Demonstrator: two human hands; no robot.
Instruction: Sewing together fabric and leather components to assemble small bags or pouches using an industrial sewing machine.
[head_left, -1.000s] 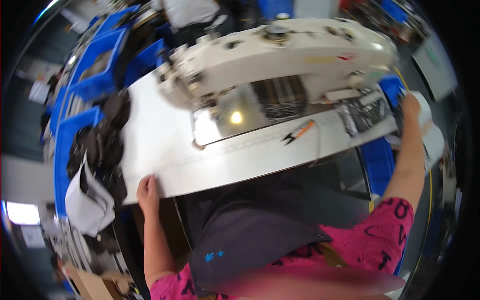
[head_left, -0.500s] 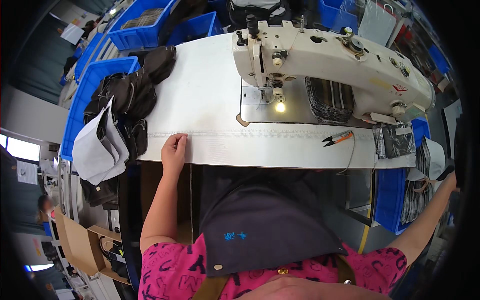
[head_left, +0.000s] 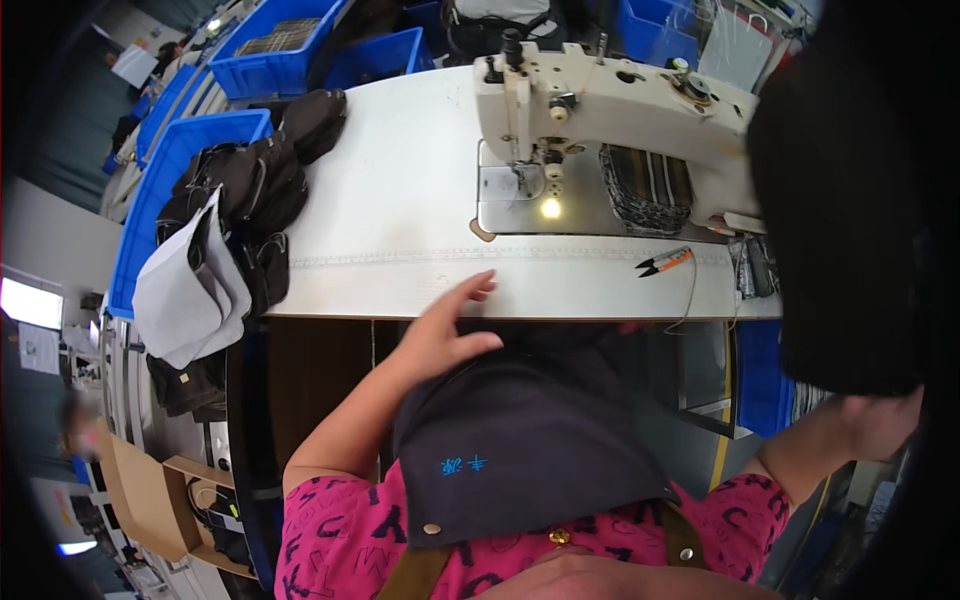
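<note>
Above my lap, over the front edge of the sewing table [head_left: 390,285], my left hand [head_left: 447,335] is empty, its thumb apart from its fingers. At the far right my right hand [head_left: 880,425] is closed on the lower end of a large dark fabric piece [head_left: 835,230]. That piece hangs close to the camera and hides the right end of the sewing machine [head_left: 620,95]; its exact kind cannot be made out, and the fingers are partly hidden. A pair of orange-handled thread snips [head_left: 665,262] lies on the table, right of my left hand.
Striped fabric pieces [head_left: 648,190] are stacked beside the lit needle area. At left, dark pouches [head_left: 240,185] and pale grey panels [head_left: 190,285] overhang a blue bin [head_left: 135,240]. Another blue bin [head_left: 760,380] stands below the table at right. A cardboard box [head_left: 145,490] sits lower left.
My left hand has left the table's ruler strip, moving right and toward me, and its fingers have spread. My right hand has brought the dark fabric piece up into view at right.
</note>
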